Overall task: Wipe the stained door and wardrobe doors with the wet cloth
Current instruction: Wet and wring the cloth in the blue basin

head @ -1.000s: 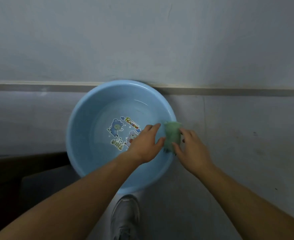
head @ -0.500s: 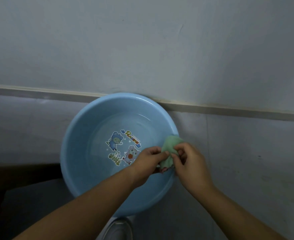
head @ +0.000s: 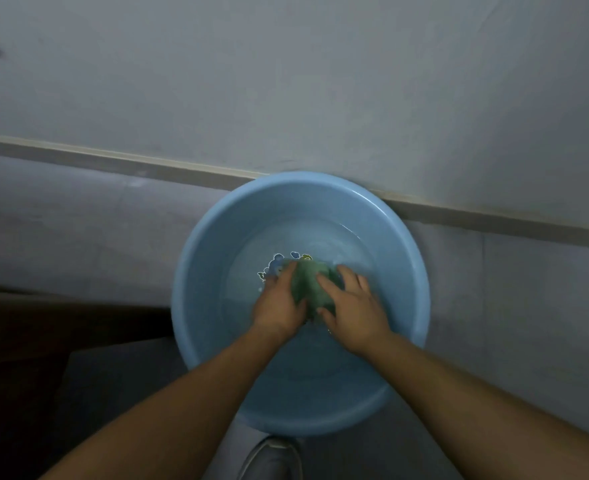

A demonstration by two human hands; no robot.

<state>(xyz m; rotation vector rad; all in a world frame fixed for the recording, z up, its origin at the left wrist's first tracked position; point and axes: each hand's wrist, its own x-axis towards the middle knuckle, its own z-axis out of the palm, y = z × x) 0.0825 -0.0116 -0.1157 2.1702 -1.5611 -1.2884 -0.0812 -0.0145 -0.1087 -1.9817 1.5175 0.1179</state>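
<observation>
A green cloth (head: pixel 312 284) lies bunched in the water at the middle of a round light-blue basin (head: pixel 196 282) on the floor. My left hand (head: pixel 279 304) presses against the cloth's left side, and my right hand (head: pixel 352 308) covers its right side with the fingers spread over it. Both hands grip the cloth inside the basin. A cartoon sticker (head: pixel 274 266) on the basin's bottom is mostly hidden by the cloth and my left hand. No door or wardrobe is in view.
The basin stands against a pale wall (head: pixel 286 81) with a low skirting strip (head: pixel 113 161). A dark wooden edge (head: pixel 26 323) lies at the left. My grey shoe (head: pixel 272 459) shows just below the basin.
The cloth was held at the basin's right rim; both hands have carried it down into the water at the basin's middle. The view has shifted, so the basin sits further right.
</observation>
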